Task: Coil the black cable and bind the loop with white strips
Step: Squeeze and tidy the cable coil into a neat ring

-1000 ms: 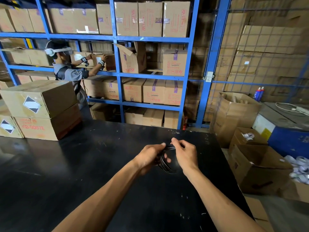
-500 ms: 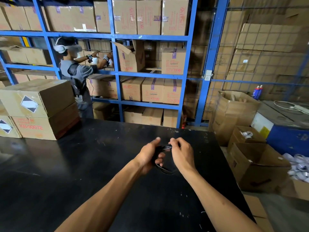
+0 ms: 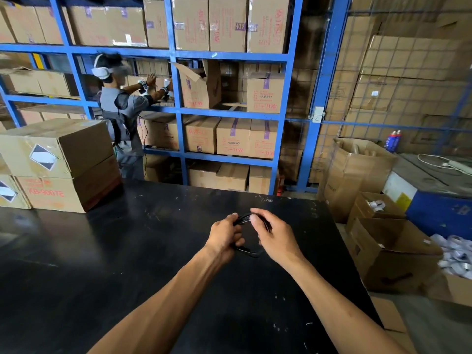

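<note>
Two stacked cartons (image 3: 61, 162) left on black table (image 3: 127, 264), apart from hands.

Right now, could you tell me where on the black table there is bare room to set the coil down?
The black tabletop is bare between the stacked cardboard boxes at its far left and the hands, and also near its right edge. It is crowded only where the left hand and right hand hold the coiled black cable.

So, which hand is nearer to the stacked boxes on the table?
Left. The left hand holds the black cable on the side toward the stacked boxes; the right hand holds it on the far side.
</note>
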